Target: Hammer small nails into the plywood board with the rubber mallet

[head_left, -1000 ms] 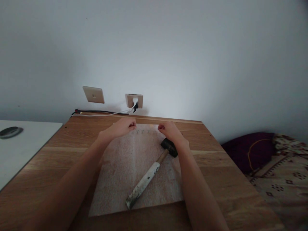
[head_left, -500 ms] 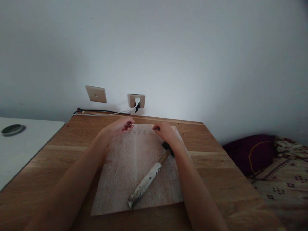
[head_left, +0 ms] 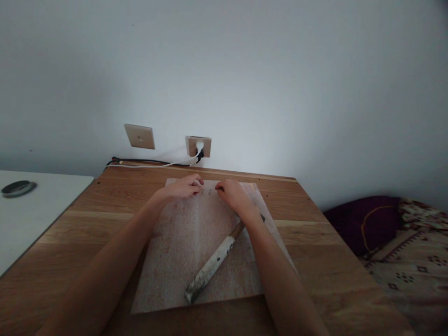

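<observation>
Left hand (head_left: 184, 187) half-curled, right hand (head_left: 234, 193) bent inward, any grip impossible to tell, small nails (head_left: 210, 191) between them near the far edge of a pale board (head_left: 171, 256), white-handled hammer (head_left: 212, 267) slantwise on it, wooden table (head_left: 332, 266) beneath, wall socket (head_left: 207, 148) holding a white plug (head_left: 199, 146)

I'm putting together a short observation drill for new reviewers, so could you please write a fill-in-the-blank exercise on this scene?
1. The hammer lies on the pale board, and most of its visible handle is painted ____.
2. The hammer's head is mostly hidden behind the person's ____ forearm.
3. The left hand and right hand are both at the ____ (near or far) end of the board.
4. The white plug sits in an outlet on the ____.

Missing words: white; right; far; wall.
</observation>
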